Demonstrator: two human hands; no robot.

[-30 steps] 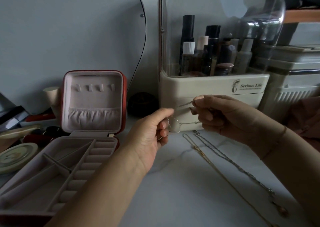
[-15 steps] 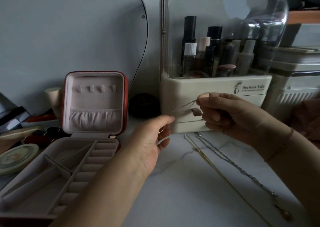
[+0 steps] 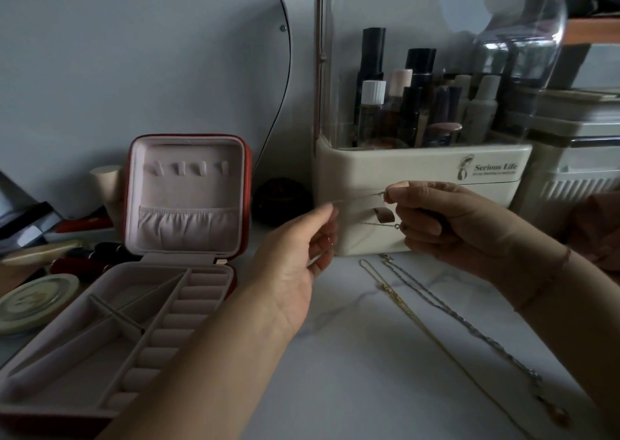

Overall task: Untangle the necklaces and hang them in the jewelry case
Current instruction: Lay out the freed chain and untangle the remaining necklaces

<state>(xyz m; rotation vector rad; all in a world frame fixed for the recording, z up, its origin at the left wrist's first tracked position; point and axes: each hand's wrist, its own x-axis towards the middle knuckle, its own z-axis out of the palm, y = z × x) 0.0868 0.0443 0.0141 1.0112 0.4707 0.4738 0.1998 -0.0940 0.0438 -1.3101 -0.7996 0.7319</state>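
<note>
Aloft, chain [image 3: 359,198] in right grip [image 3: 446,224]

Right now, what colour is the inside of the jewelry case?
Pale pink inside the jewelry case; head view.

A white marble desk [image 3: 335,389] carries a cream makeup organizer [image 3: 402,171] at its back edge, under a clear domed cover [image 3: 369,10]. Inside stand bottles and tubes, among them a white-capped bottle [image 3: 372,104] and a tall black tube [image 3: 370,53]. Just left of its base sits a dark round object [image 3: 281,198]. A mirror [image 3: 134,53] stands at the back left. A round tin [image 3: 33,302] and red lipsticks [image 3: 80,265] lie along the left edge. A ribbed white bin [image 3: 570,171] stands at the right edge.
</note>
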